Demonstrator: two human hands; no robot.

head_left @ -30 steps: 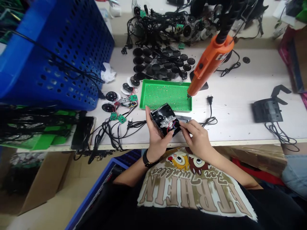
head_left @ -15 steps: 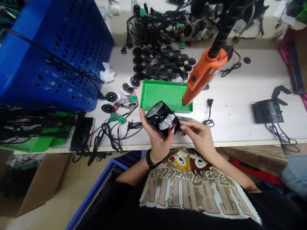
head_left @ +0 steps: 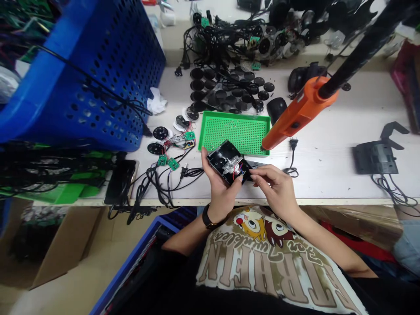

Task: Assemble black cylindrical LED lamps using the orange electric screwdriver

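Note:
My left hand (head_left: pixel 219 189) cradles a small black plastic housing (head_left: pixel 226 165) with a clear part and red and blue wires inside, held just above the near edge of the white bench (head_left: pixel 328 144). My right hand (head_left: pixel 275 186) is pinched at the housing's right side, fingertips on the wires or a small part that I cannot make out. A watch sits on my left wrist. An orange electric screwdriver (head_left: pixel 297 114) hangs on a black cable above and to the right of my hands.
A green perforated tray (head_left: pixel 234 131) lies just beyond the housing. Black discs (head_left: pixel 226 89), tangled cables and small green circuit boards (head_left: pixel 167 161) cover the bench's left and back. A big blue perforated crate (head_left: pixel 82 74) stands at left. A black bracket unit (head_left: pixel 376 157) sits at right.
The housing has been turned in my left hand and my right fingers stay at its side. The hanging screwdriver has swung to the right. The view has shifted slightly.

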